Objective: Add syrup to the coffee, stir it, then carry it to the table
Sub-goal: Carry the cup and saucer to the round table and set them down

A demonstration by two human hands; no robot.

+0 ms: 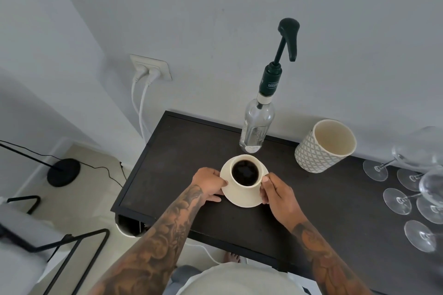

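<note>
Head view, looking down on a dark bench (182, 151) set against a pale wall. Cream cup (245, 173) full of black coffee sits on a cream saucer (242, 199), near the middle of the bench, slightly left. Left hand (208, 183) grips the saucer's left rim, fingers curled at the edge, thumb on top of the rim. Right hand (275, 193) holds the right side, fingers (265, 181) curled against the cup wall and saucer edge; cannot tell if a handle is under them. Cannot tell whether the saucer is lifted or resting on the bench. Both forearms tattooed. Syrup bottle (256, 127) stands just beyond the cup on the far side, clear glass, mostly empty, with a dark green pump (287, 38) on top, spout pointing right and down. Patterned cream canister (323, 146), open top, stands right of the bottle near the wall. Wine glasses (412, 194) crowd the right end of the bench, bases toward the camera. Wall socket (151, 68) at far left with two white plugs, cables dropping behind the bench. Black lamp base (63, 172) on the floor to the left, black metal frame (72, 246) at near left. Bare foot (232, 257) visible under the bench's near edge.
</note>
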